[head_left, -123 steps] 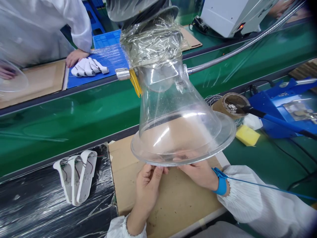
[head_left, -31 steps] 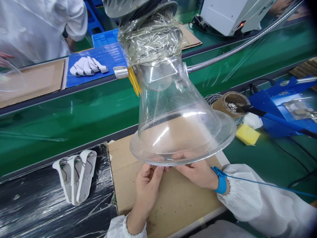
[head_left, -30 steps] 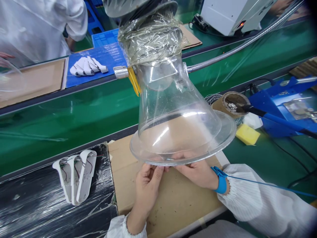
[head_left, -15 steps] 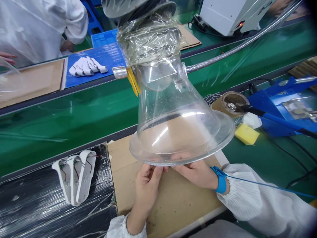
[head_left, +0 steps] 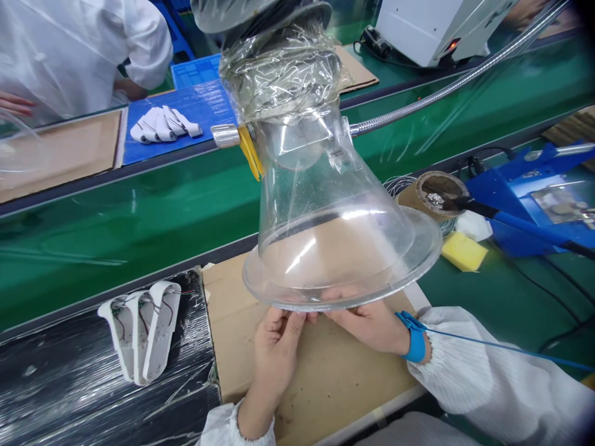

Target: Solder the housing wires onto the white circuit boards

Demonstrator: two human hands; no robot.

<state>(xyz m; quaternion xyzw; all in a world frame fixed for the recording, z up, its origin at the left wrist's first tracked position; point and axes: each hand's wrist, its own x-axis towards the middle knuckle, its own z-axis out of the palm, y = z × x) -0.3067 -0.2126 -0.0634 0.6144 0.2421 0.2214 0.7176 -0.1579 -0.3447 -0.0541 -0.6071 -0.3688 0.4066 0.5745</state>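
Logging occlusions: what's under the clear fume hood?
Under the clear fume hood: cardboard, and fingers of the left hand and right hand. Anything between them is hidden.

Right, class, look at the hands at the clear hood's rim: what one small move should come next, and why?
Probably ease the left hand and right hand slightly toward the body. Their fingertips come close together by the near rim of the clear hood, which partly covers them; anything pinched there can't be made out. Cardboard lies bare on the near side.

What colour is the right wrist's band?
Bright blue; the wrist band shows best in the head view.
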